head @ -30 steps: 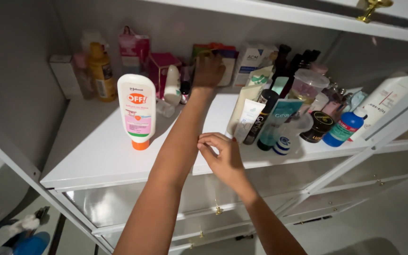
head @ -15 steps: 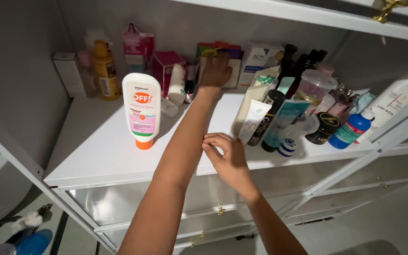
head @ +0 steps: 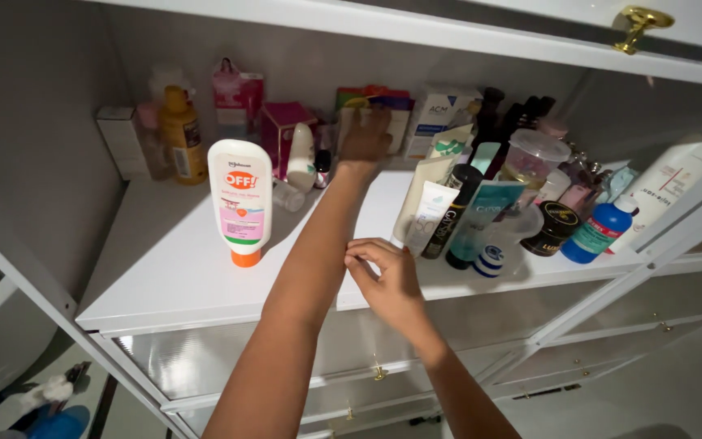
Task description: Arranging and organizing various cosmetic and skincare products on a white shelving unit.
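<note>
Fingers (head: 361, 122) at back boxes (head: 371, 106) — lotion bottle (head: 240, 199) nearby

left arm stretched forward, left hand (head: 365, 136) raised, right hand (head: 387, 276) fingers touching left forearm

White cabinet shelf (head: 164, 276), glossy and flat, carrying toiletries. Standing cap-down near the front left: white lotion bottle with an orange cap (head: 240, 199). Along the back wall: amber bottle (head: 183, 135), white box (head: 123, 142), pink box (head: 281, 134). Crowded at the right: leaning tubes (head: 432, 218), black round tin (head: 556, 228), blue bottle (head: 602, 230), large white bottle (head: 676, 187) lying tilted
</note>
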